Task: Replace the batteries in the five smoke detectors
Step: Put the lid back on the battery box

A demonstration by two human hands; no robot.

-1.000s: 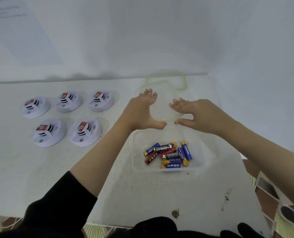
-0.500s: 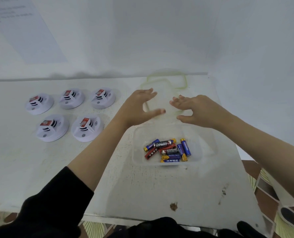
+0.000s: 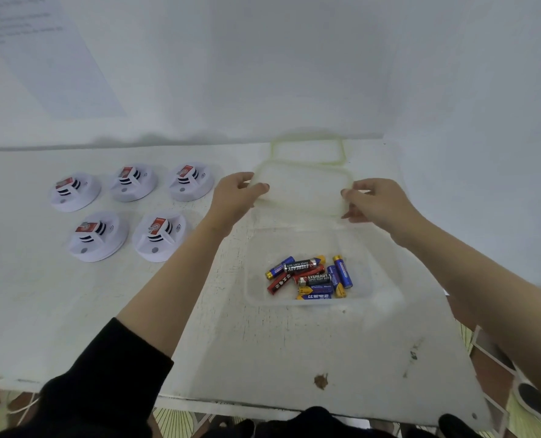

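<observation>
EVEREADY SUPER HEAVY DUTY stands in white on a black battery at 12 o'clock of the pile in the clear tub. The same words appear on a second black battery just toward 5 o'clock from it. The red battery at 8 o'clock carries white Chinese characters, too small to read. The blue battery at 6 o'clock bears white print, upside down and unreadable. The red labels on the smoke detectors, at 9 o'clock on the desk, are blurred. So are the printed lines on the wall sheet at 10 o'clock.
</observation>
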